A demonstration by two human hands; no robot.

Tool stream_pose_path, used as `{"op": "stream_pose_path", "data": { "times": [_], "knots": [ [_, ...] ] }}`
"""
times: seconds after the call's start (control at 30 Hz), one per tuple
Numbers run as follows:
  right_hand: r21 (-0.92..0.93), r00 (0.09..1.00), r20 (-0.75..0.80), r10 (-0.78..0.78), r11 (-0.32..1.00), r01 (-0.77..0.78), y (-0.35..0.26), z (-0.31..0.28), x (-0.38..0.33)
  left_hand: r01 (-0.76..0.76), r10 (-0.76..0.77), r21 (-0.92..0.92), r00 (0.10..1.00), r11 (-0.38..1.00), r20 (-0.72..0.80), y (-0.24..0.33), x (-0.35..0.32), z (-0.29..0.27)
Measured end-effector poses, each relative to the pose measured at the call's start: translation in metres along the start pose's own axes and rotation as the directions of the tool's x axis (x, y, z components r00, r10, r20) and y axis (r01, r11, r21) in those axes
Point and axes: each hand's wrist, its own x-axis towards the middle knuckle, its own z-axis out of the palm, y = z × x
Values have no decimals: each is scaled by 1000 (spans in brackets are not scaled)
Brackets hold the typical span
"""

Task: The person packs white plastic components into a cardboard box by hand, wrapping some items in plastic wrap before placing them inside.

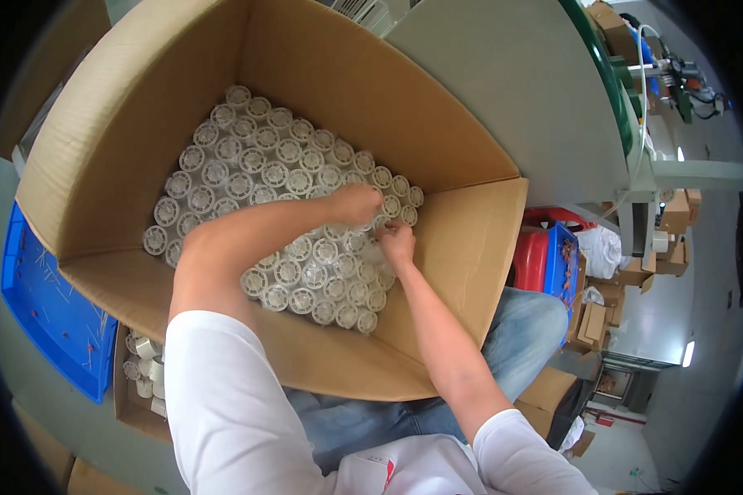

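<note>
A large open cardboard box (458, 289) is tilted in front of me, and many white round plastic parts (274, 173), which look clear-wrapped, stand packed in rows inside it. Over the right side of these rows, my left hand (357, 204) is closed, its knuckles up and its fingertips hidden. Just nearer and to its right, my right hand (398, 245) is closed with its fingers curled against the parts. Whatever either hand grips is too small or covered to make out. My left forearm crosses above the middle rows and hides some of them.
At the left lies a blue tray (54, 309) with thin scraps in it. A smaller carton (140, 404) of loose white cylinders is beside it. To the right are a red container (530, 257), a blue crate (562, 260) and stacked cartons. A grey panel (512, 82) stands behind the box.
</note>
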Motion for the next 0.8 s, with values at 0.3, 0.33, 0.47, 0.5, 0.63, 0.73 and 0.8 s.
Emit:
{"op": "stream_pose_path", "data": {
  "times": [0.3,0.33,0.47,0.5,0.63,0.73,0.8],
  "knots": [
    [154,986,164,28,987,-54,10,1,5,-248,125,188,858,950,499,-8,-25,28],
    [279,978,205,48,955,-105,7,-4,6,-207,90,206,879,956,468,-12,-24,29],
    [511,998,33,-59,859,34,6,-33,14,-175,65,208,892,962,447,0,-17,29],
    [509,998,35,-55,860,30,5,-38,18,-175,67,204,891,963,450,-4,-15,34],
    [378,966,-175,192,919,-114,-20,-51,1,-291,233,57,855,955,464,-20,-17,41],
    [16,981,-85,172,985,-171,-2,-45,-6,-220,267,-163,882,962,388,-22,-16,43],
    [-171,982,93,162,975,-145,21,-32,-12,-187,263,-264,919,946,294,-19,-16,40]
  ]
}}
